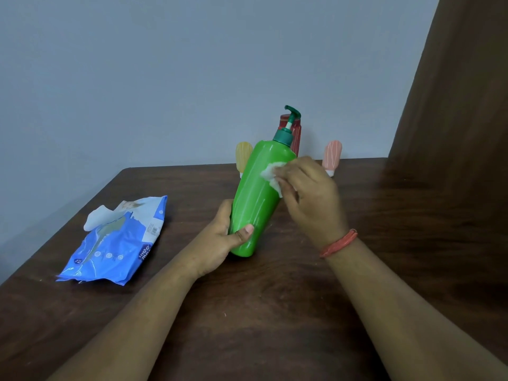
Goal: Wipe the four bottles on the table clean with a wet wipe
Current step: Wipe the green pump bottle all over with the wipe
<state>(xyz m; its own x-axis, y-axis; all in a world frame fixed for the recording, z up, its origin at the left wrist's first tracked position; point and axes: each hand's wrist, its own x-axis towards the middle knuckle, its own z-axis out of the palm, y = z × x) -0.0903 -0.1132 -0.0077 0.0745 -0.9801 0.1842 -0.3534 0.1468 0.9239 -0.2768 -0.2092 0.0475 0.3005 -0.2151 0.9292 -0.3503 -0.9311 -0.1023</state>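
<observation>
A tall green pump bottle [258, 196] leans tilted over the table's middle, its pump pointing up and away. My left hand [220, 237] grips its lower part, thumb across the front. My right hand [308, 193] holds a crumpled white wet wipe [272, 174] against the bottle's upper right side. Behind it, at the far edge, stand a yellow bottle [243, 155], a red bottle [295, 133] mostly hidden by the pump, and a pink bottle [331, 156].
A blue wet wipe pack [118, 243] lies on the left of the dark wooden table [247, 312] with its flap open and a wipe sticking out. A grey wall stands behind the table. A brown wooden panel [453, 105] rises at the right.
</observation>
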